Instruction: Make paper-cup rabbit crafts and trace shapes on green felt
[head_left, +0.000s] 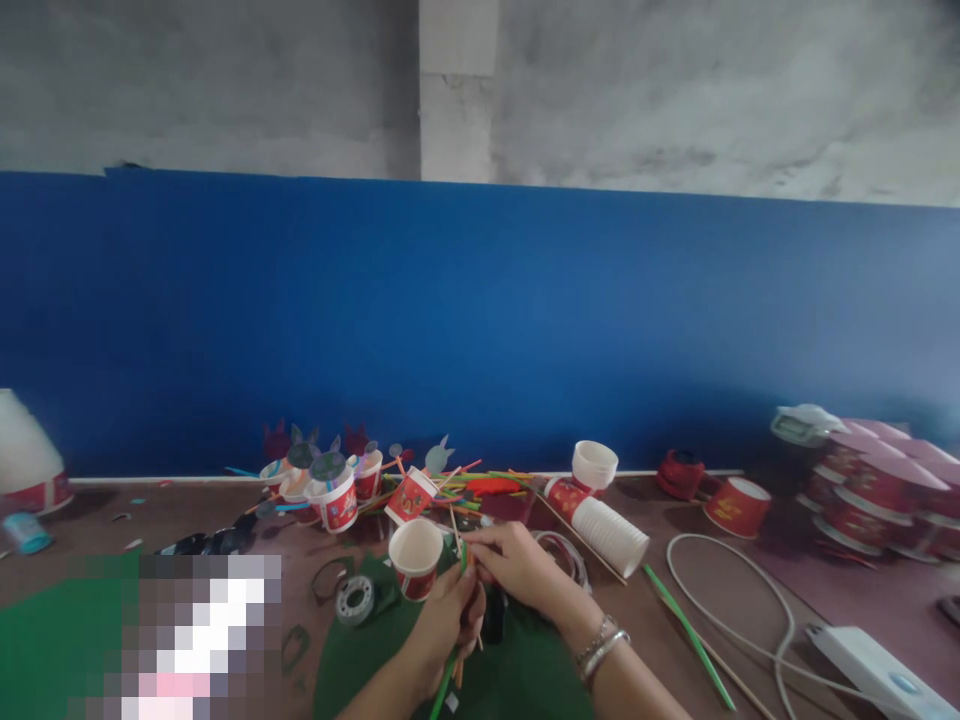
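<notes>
My left hand (452, 612) is closed around a long green strip (444, 688) and what look like thin wooden sticks, whose ends stick out below the fist. My right hand (517, 565) comes in from the right, its fingertips pinched at the top of the green strip beside a pale thin stick (454, 520). The fingers hide the exact spot where they meet. Just left of both hands stands an upright white-lined red paper cup (416, 550). A roll of tape (355, 600) lies on a dark green sheet (525, 670) beneath my hands.
Decorated paper cups (332, 500) with animal-shaped cutouts stand at the back left. A tilted cup (412, 495) rests by colourful sticks (487, 487). Further right lie a stack of nested cups (611, 535), a cable (787, 610), a power strip (885, 670) and piled red cups (885, 480).
</notes>
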